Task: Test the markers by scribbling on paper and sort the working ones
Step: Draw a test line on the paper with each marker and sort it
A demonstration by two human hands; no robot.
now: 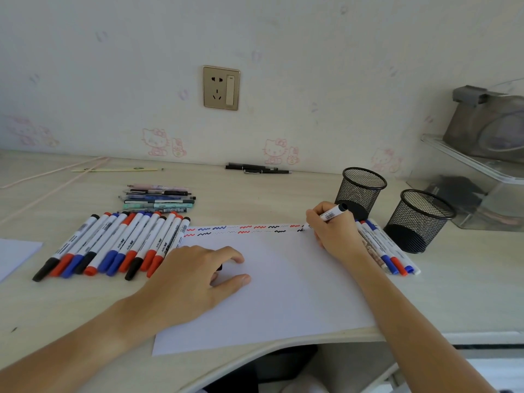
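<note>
A white sheet of paper [283, 287] lies on the desk, with two rows of red, blue and black scribbles [243, 229] along its far edge. My right hand [334, 234] grips a black-ended white marker [332, 213], its tip touching the paper's far right corner. My left hand [192, 279] rests on the left part of the sheet, fingers curled over a small black cap [219, 268], mostly hidden. A row of several capped red, blue and black markers [113, 245] lies left of the paper. Several more markers [382, 251] lie right of it.
Two black mesh cups [360, 191] [419, 219] stand behind the right markers. A bunch of thin pens [158, 199] lies behind the left row, and black pens [255, 168] lie by the wall. A clear organiser [482, 177] stands far right. Another sheet [14, 253] lies far left.
</note>
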